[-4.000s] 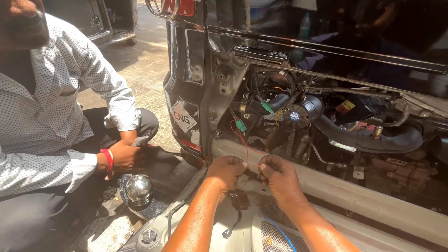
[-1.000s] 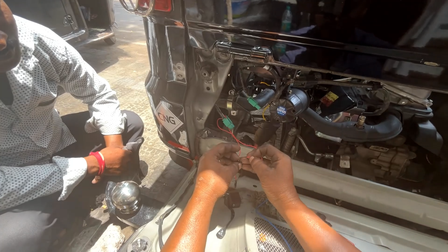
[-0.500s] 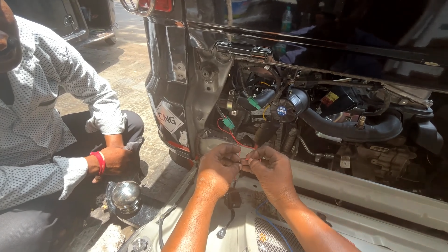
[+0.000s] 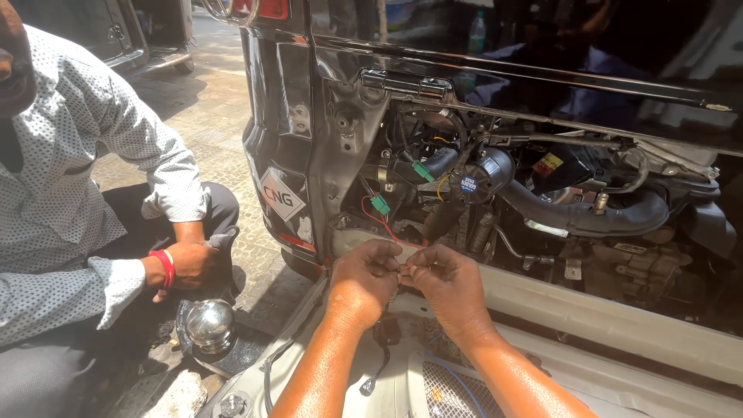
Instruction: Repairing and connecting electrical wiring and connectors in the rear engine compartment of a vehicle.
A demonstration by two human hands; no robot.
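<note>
Head view — my left hand (image 4: pixel 364 280) and right hand (image 4: pixel 449 282) have stayed together, both still pinching the red wire (image 4: pixel 377 220) ends by the engine bay (image 4: pixel 542 201).

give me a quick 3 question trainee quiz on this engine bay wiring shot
1. True or false: both hands meet at the red wire.
2. Which hand is nearer the green connector? A left hand B right hand
3. What shiny thing lies on the ground by the seated person?

Key: 1 true; 2 A; 3 a chrome dome-shaped part.
</note>
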